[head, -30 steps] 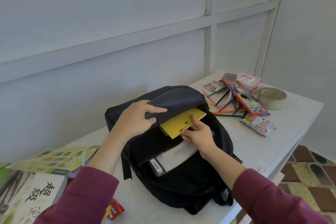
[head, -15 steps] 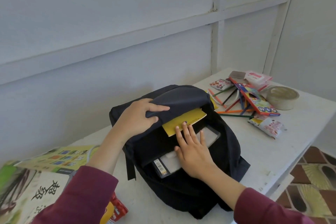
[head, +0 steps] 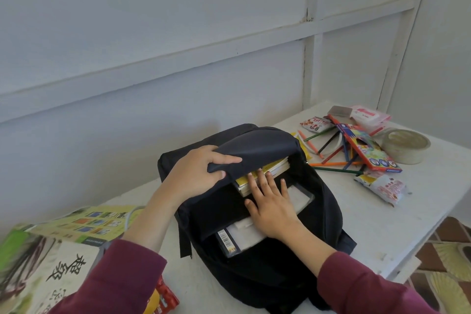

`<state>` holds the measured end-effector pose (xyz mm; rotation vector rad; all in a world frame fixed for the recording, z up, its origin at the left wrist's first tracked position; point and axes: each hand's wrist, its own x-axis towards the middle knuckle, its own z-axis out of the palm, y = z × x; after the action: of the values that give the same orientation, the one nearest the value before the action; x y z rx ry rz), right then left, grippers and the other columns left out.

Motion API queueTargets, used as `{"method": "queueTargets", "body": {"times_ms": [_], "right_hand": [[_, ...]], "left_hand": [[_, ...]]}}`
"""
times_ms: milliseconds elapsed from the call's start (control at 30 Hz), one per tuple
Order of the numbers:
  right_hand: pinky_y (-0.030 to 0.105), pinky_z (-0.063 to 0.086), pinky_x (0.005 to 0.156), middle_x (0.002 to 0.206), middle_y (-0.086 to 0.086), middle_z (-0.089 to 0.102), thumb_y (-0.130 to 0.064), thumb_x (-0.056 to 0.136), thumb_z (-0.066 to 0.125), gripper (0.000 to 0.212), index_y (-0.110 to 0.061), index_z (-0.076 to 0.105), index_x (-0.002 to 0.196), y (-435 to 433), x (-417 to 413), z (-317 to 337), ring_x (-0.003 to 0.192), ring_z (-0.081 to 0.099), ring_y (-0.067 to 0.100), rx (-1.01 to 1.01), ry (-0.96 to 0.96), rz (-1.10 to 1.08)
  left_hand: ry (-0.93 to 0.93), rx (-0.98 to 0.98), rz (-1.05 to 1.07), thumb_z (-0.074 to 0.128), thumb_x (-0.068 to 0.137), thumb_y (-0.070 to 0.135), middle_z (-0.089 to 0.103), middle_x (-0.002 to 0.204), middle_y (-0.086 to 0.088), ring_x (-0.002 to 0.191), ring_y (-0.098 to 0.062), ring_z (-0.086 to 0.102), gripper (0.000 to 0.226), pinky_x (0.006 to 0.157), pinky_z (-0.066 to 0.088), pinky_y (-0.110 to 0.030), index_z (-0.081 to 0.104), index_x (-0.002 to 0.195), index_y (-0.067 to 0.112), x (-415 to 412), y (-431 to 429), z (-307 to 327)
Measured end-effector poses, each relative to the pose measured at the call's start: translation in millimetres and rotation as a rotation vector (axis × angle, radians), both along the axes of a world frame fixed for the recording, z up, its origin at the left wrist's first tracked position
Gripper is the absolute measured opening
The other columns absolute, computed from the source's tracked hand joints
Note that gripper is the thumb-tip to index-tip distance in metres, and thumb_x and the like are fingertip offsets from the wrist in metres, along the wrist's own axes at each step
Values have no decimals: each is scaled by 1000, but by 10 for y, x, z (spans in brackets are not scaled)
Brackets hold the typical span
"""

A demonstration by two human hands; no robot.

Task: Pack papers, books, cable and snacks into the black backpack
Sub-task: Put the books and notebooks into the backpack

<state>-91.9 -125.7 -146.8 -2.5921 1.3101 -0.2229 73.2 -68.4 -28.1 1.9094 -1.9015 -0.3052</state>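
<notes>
**Seating the yellow books under the flap**

Slid deeper since 0.5 s ago: thin yellow-covered books (head: pixel 276 168), now mostly tucked beneath the dark fabric flap (head: pixel 257 148) of the black fabric backpack (head: pixel 328 201), lying open on the white painted bench (head: pixel 382 224). Left grip (head: pixel 196 176) curled round the flap's edge, holding it up. Right grip (head: pixel 274 208) flat and holding nothing, straight fingers pressing on the books' near edge and on the clear plastic sleeve of white papers (head: pixel 239 237).

Keep the flap lifted high so no cover catches on its lip. Push with the flats of the fingers across the whole edge, not at 1 corner, to stop the stack fanning or curling. Seat it flush against the back panel, then smooth the sleeve down over it. Leave room in front for the red-and-white snack packet (head: pixel 384 187) and the large green-covered book (head: pixel 33 270), both probably yet to go in.
</notes>
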Motion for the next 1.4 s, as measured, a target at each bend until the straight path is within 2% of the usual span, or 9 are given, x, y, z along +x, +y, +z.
{"method": "queueTargets", "body": {"times_ms": [400,500,567,667,833,967,1133,1300,1400], "right_hand": [[40,11,116,158,9,6,-44,99,30,60,-18,11,150,609,-102,400,145,9,27,425,33,173],[30,43,96,133,6,50,-39,97,41,45,-18,42,137,852,-43,547,118,51,20,394,-19,279],[25,50,80,109,0,61,-37,96,44,31,-19,56,118,996,65,635,94,59,13,333,-95,347],[27,51,79,102,-6,64,-37,94,47,26,-23,60,112,1156,328,638,88,59,8,279,-263,391],[27,45,91,118,-8,59,-33,94,46,28,-23,57,117,1340,840,500,106,53,7,313,-416,463],[25,27,104,138,-3,45,-30,95,45,40,-26,43,135,1408,1333,390,129,35,12,313,-422,561],[41,5,116,155,14,18,-41,98,35,50,-37,23,146,1450,1880,181,144,6,29,128,-224,576],[44,7,116,152,11,28,-47,98,30,44,-47,27,142,1494,2107,156,142,14,28,116,-172,642],[39,23,109,140,6,45,-49,96,37,44,-44,35,140,1512,2171,155,133,33,25,140,-235,601]], "left_hand": [[41,-23,-6,60,88,17,38,140,15,129,-4,33,42,99,26,-18,58,114,49,-42,205,-251],[83,-148,36,61,87,16,42,125,26,111,19,33,38,89,21,3,61,105,50,-8,459,-364],[102,-294,119,61,87,14,49,114,29,107,19,41,34,85,31,2,64,99,46,43,681,-433],[171,-462,206,60,85,3,61,105,16,102,1,55,31,81,47,-14,71,92,30,202,1065,-523],[159,-451,438,58,82,-5,61,103,16,99,-2,56,40,81,47,-23,69,83,34,643,1724,-652],[-94,-206,713,61,83,8,56,125,-7,117,-20,48,26,97,37,-38,71,98,26,1117,2172,-802],[-102,-10,774,41,77,41,45,138,-19,127,-35,42,47,101,34,-44,62,119,33,1424,2557,-918],[-95,-35,687,19,77,59,30,149,-8,140,-24,24,63,111,14,-38,50,128,40,1542,2748,-1122],[-103,-44,682,12,76,62,24,152,-5,142,-20,17,66,109,4,-28,43,131,43,1555,2766,-1149]]}}
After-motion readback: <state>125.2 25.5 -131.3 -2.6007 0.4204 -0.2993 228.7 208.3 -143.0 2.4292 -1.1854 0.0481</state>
